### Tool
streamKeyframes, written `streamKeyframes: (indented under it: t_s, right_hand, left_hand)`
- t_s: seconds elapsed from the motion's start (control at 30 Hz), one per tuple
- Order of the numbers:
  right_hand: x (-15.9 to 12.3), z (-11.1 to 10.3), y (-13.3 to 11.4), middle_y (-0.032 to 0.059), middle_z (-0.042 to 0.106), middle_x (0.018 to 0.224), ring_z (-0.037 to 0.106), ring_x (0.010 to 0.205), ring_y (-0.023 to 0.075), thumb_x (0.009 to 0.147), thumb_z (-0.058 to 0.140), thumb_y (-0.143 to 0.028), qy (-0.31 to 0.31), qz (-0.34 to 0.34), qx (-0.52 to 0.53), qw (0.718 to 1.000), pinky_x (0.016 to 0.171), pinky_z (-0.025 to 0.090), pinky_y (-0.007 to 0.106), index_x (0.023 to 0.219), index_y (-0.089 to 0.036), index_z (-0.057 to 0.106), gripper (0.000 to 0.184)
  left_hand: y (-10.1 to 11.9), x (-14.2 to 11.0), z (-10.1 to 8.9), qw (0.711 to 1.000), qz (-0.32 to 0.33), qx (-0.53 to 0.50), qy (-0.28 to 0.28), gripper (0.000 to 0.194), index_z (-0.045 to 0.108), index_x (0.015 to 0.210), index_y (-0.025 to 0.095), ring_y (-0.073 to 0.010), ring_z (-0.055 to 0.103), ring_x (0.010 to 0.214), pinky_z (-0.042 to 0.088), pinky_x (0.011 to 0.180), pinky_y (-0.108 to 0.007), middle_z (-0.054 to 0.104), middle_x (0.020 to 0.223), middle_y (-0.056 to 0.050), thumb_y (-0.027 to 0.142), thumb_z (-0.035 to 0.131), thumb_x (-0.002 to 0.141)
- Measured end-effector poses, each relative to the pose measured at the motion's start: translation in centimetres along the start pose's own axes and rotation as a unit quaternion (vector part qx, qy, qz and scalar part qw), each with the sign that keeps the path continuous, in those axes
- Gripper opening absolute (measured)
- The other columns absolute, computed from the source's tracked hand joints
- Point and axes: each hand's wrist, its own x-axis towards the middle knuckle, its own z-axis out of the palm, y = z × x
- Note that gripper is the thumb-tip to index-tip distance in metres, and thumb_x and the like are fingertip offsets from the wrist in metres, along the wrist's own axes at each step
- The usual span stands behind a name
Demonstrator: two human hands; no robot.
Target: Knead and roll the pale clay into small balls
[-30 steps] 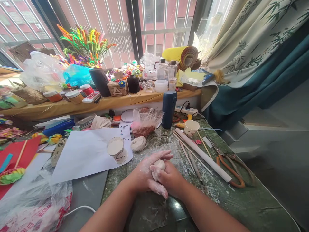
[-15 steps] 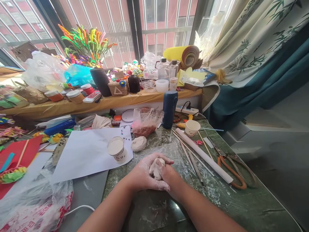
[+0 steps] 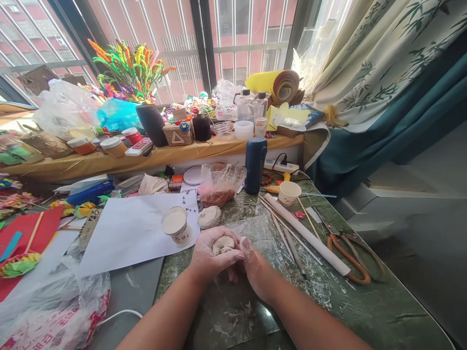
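A lump of white clay (image 3: pixel 223 244) rests in my left hand (image 3: pixel 207 260), whose powdery fingers and thumb curl round it. My right hand (image 3: pixel 255 265) presses against it from the right, thumb up, its fingers wrapped underneath and mostly hidden. Both hands are just above a clear plastic sheet (image 3: pixel 251 228) on the dark table. Just beyond them lies a second, rounded piece of white clay (image 3: pixel 209 217). To the left, a paper cup of white powder (image 3: pixel 175 222) stands on white paper (image 3: pixel 124 228).
Right of my hands lie a pale rolling pin (image 3: pixel 306 233), thin sticks and large orange-handled scissors (image 3: pixel 350 257). A paper cup (image 3: pixel 289 193), a dark blue bottle (image 3: pixel 256 165) and a bag of reddish-brown material (image 3: pixel 219 189) stand behind. Crumpled plastic (image 3: pixel 65 301) covers the left front.
The clay has shifted from between my clasped palms into my left hand. My hands have turned, and the right thumb has come off the lump.
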Motion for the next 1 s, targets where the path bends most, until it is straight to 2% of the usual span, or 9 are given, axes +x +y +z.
streamKeyframes:
  t_s: [0.07,0.17,0.33,0.43,0.53,0.63,0.73,0.87,1.0]
  right_hand:
    - [0.1,0.1,0.4,0.0007,0.057,0.06,0.05,0.055,0.0158,0.086,0.022,-0.088,-0.006,0.012,0.013,1.0,0.061,0.042,0.03,0.095,-0.018,0.067,0.084]
    - [0.4,0.4,0.9,0.0,0.057,0.061,0.05,0.055,0.0157,0.085,0.022,-0.09,-0.01,0.025,0.04,0.999,0.061,0.043,0.031,0.103,-0.017,0.066,0.087]
    - [0.4,0.5,0.5,0.0014,0.057,0.059,0.05,0.054,0.0169,0.082,0.027,-0.092,-0.004,0.026,0.055,0.998,0.059,0.042,0.032,0.092,-0.019,0.069,0.084]
    - [0.3,0.3,-0.5,0.0026,0.058,0.058,0.052,0.055,0.0186,0.08,0.032,-0.092,0.048,0.05,0.056,0.996,0.059,0.043,0.034,0.08,-0.02,0.068,0.081]
    - [0.7,0.1,-1.5,0.0024,0.06,0.063,0.054,0.06,0.0191,0.083,0.042,-0.087,0.136,0.066,0.114,0.982,0.061,0.045,0.033,0.082,-0.02,0.07,0.072]
    - [1.4,0.0,-1.8,0.0,0.054,0.061,0.046,0.057,0.016,0.084,0.047,-0.082,0.137,0.037,0.21,0.967,0.058,0.041,0.03,0.079,-0.02,0.068,0.066]
    - [1.7,0.1,-1.6,-0.0013,0.05,0.061,0.042,0.055,0.0149,0.086,0.048,-0.079,0.095,0.0,0.245,0.965,0.056,0.039,0.03,0.076,-0.021,0.063,0.06]
    - [1.0,-0.1,-1.4,0.0021,0.058,0.072,0.05,0.065,0.0191,0.093,0.042,-0.074,0.071,-0.054,0.121,0.989,0.064,0.044,0.034,0.086,-0.023,0.067,0.057]
    - [0.3,-0.2,-1.3,0.0023,0.057,0.074,0.05,0.07,0.0188,0.097,0.046,-0.067,0.061,-0.098,-0.017,0.993,0.066,0.042,0.033,0.087,-0.022,0.068,0.051]
  left_hand:
    - [0.0,0.1,0.0,0.998,0.02,0.044,0.039,0.031,0.07,0.074,0.016,-0.0203,0.068,0.067,0.055,0.063,-0.03,0.074,0.076,-0.006,0.043,0.083,0.066]
    - [-0.2,0.1,0.1,0.996,0.031,0.068,0.054,0.026,0.069,0.068,0.017,-0.0198,0.067,0.069,0.054,0.066,-0.03,0.074,0.076,-0.006,0.04,0.08,0.07]
    - [-0.9,0.1,0.3,0.998,0.032,0.019,0.047,0.031,0.067,0.069,0.017,-0.0232,0.069,0.077,0.055,0.074,-0.034,0.074,0.08,-0.008,0.046,0.078,0.074]
    - [-1.1,0.3,0.5,0.999,0.049,0.006,-0.011,0.04,0.07,0.08,0.016,-0.0276,0.07,0.091,0.056,0.082,-0.037,0.074,0.1,-0.012,0.051,0.086,0.066]
    - [-1.2,0.5,0.9,0.996,0.07,0.022,-0.056,0.065,0.068,0.114,0.019,-0.0318,0.065,0.111,0.053,0.096,-0.04,0.065,0.129,-0.015,0.044,0.093,0.059]
    - [-1.2,0.6,1.3,0.996,0.073,0.024,-0.034,0.092,0.05,0.139,0.026,-0.0313,0.06,0.124,0.049,0.105,-0.042,0.055,0.145,-0.014,0.032,0.095,0.059]
    - [-1.2,0.9,1.0,0.996,0.068,0.055,0.034,0.075,0.058,0.13,0.024,-0.0305,0.061,0.122,0.048,0.105,-0.042,0.061,0.137,-0.012,0.027,0.092,0.062]
    - [-1.2,1.1,-0.2,0.989,0.056,0.106,0.09,0.047,0.07,0.117,0.021,-0.029,0.066,0.113,0.047,0.105,-0.041,0.072,0.118,-0.009,0.031,0.083,0.072]
    - [-1.5,1.0,-0.6,0.994,0.059,0.027,0.091,0.053,0.073,0.115,0.016,-0.0295,0.071,0.099,0.055,0.09,-0.041,0.076,0.107,-0.012,0.058,0.071,0.082]
